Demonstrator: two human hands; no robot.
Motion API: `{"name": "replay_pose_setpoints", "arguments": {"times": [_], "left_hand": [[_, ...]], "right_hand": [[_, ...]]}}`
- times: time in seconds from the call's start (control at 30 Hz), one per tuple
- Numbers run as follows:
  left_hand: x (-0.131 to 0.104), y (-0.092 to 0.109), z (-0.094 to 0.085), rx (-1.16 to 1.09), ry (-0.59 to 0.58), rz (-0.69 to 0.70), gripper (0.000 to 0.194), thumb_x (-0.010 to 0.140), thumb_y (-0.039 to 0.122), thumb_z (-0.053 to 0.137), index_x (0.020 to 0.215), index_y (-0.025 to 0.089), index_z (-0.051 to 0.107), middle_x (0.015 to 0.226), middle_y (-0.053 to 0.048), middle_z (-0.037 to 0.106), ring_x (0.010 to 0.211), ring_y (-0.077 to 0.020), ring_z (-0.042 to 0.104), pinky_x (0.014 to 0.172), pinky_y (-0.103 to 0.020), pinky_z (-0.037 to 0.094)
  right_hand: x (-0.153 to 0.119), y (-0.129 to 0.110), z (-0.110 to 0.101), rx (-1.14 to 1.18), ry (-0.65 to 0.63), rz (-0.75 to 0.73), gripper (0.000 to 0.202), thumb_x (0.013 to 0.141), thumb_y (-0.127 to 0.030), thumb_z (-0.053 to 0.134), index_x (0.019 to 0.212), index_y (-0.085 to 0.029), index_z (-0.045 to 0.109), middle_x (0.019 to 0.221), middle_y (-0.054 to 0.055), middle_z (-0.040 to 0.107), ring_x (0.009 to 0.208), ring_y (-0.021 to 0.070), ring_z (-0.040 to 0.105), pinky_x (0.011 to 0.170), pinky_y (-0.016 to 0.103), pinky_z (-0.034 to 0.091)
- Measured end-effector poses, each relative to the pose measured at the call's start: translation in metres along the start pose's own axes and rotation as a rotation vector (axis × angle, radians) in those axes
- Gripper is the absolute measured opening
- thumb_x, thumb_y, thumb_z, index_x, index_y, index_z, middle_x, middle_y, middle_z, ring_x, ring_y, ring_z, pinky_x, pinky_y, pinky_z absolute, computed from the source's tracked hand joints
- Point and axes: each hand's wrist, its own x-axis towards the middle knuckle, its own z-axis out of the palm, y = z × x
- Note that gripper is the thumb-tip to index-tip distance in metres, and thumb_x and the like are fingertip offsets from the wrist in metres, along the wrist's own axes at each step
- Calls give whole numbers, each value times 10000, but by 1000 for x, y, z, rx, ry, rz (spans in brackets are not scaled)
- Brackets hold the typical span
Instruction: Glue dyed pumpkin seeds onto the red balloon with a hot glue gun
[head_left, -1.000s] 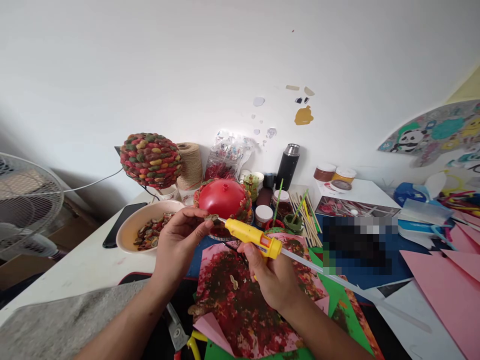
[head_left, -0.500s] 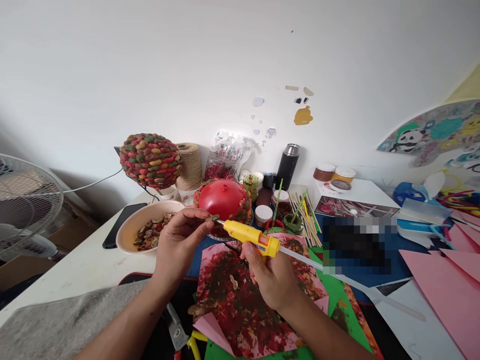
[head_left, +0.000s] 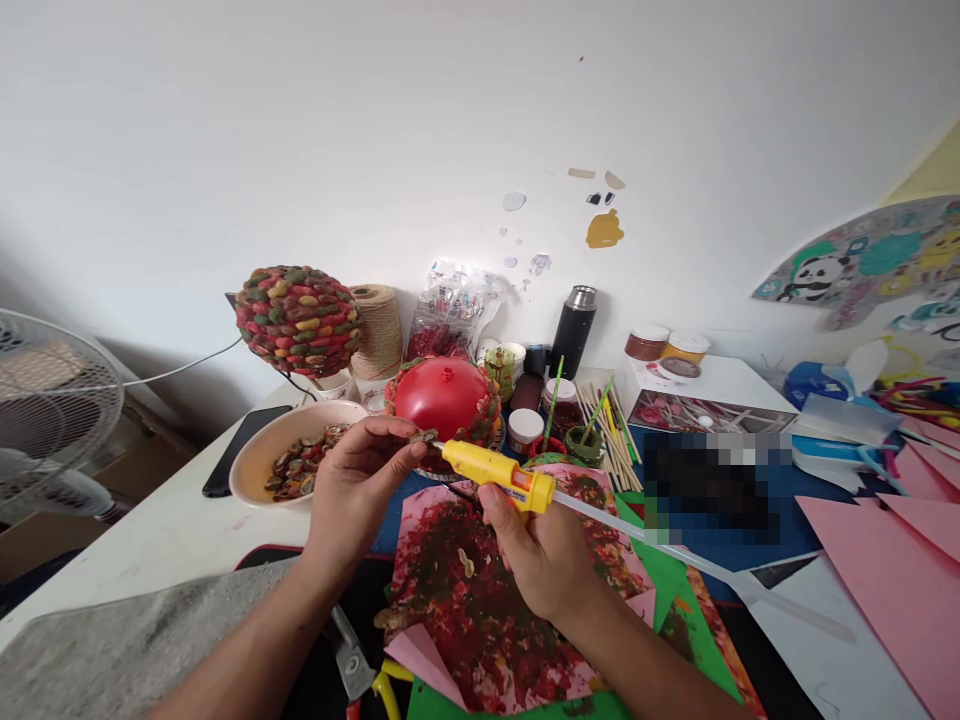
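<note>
Between the fingertips of my left hand (head_left: pixel 364 475) is a small painted shell piece (head_left: pixel 424 436). My right hand (head_left: pixel 536 550) grips a yellow glue gun (head_left: pixel 491 468), its nozzle at the piece and a long clear glue stick (head_left: pixel 637 530) sticking out of its back. Just behind them sits a red balloon (head_left: pixel 441 398) with painted shells round its sides. A pale bowl (head_left: pixel 251 480) of painted shells stands left of my left hand. Below the hands, a split peanut shell (head_left: pixel 466 563) lies on paint-stained pink paper (head_left: pixel 495 640).
A shell-covered ball (head_left: pixel 298 320) and a twine spool (head_left: pixel 376 330) stand at the back left. Paint jars (head_left: pixel 525 428), wooden sticks (head_left: pixel 615 440) and a black flask (head_left: pixel 574 332) stand behind the glue gun. Pliers (head_left: pixel 349 655) lie at the front; a fan (head_left: pixel 52 410) is far left.
The whole view has shifted very slightly. Both hands keep the same hold, with the nozzle still at the shell piece.
</note>
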Motion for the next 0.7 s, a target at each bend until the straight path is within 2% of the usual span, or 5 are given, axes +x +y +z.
{"name": "replay_pose_setpoints", "arguments": {"times": [0.43,0.7], "left_hand": [[0,0,-1,75,22,2,410,709,504,1054,887,210,829,891,-46,803,768,-186,747,738,-280,672],[0,-1,-2,73,11,0,417,718,507,1053,894,207,823,892,-47,801,771,-181,748,738,-271,671]], "right_hand": [[1,-2,0,-21,10,-5,558,1122,-595,503,668,-271,466,509,-44,465,464,150,490,505,295,370],[1,-1,0,-40,11,-9,511,1114,-566,515,702,-264,508,531,-36,491,476,158,505,492,292,367]]}}
